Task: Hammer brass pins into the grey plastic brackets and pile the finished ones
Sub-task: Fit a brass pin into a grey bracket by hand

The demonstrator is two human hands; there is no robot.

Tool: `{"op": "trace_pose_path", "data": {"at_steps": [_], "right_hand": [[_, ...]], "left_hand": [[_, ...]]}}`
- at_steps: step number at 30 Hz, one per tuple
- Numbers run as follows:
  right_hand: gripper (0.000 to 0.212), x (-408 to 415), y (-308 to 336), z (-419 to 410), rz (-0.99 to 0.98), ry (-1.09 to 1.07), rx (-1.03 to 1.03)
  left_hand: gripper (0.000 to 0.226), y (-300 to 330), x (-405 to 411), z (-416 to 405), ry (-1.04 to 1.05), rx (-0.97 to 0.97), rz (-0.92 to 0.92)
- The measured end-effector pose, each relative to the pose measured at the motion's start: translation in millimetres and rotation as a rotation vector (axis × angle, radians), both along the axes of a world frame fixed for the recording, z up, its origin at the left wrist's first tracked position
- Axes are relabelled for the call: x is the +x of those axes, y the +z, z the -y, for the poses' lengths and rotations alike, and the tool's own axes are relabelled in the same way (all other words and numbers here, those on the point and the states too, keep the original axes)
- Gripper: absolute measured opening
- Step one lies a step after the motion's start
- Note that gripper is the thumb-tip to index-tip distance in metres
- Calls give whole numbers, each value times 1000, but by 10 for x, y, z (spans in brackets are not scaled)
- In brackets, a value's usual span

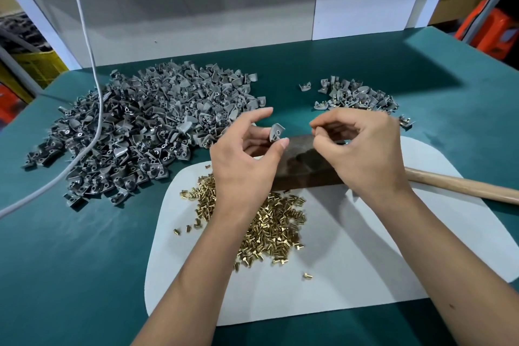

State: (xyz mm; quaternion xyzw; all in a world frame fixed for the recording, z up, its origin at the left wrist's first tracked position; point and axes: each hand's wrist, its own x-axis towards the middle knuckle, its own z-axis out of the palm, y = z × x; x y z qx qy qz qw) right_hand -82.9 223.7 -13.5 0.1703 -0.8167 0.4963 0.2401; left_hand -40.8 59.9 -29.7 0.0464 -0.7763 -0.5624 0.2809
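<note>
Left hand (247, 160) pinches one grey bracket (276, 132) between thumb and fingers, held up tilted just above the far-left end of the dark block (300, 163). Right hand (362, 149) is curled, thumb and forefinger tips pressed together just right of the bracket; looks like something small is pinched there, but it's too tiny to confirm as a pin. The two hands are close but apart, with the bracket between them. The dark block lies across the far edge of the white mat (337, 261), partly covered by both hands. Loose brass pins (272, 227) are heaped on the mat's near-left area under the left forearm, with a few strays at the edges, one alone at (307, 275). Big pile of grey brackets (140, 132) sits on the left of the green table (70, 261), touching the mat's far-left corner. Smaller pile of brackets (356, 97) is on the far right, beyond the right hand; brass glints show in some of them. A couple of singles lie apart from it, one at (305, 86), another at (405, 121). Wooden handle (463, 185) runs out from behind the right wrist to the right edge, lying across the mat's corner; head is hidden. White cable (95, 109) drapes down over the big pile and off to the left.
</note>
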Motion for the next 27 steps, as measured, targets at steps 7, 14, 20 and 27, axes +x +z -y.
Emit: {"op": "trace_pose_path", "data": {"at_steps": [7, 14, 20, 27], "right_hand": [[21, 13, 11, 3, 10, 33, 50], [14, 34, 2, 25, -44, 115, 99], [19, 30, -20, 36, -32, 148, 108], [33, 26, 2, 11, -27, 166, 84]], "left_hand": [[35, -23, -20, 0, -70, 39, 8], [35, -50, -28, -7, -123, 69, 8], [37, -91, -42, -38, -174, 52, 7], [37, -84, -58, -50, -204, 45, 2]]}}
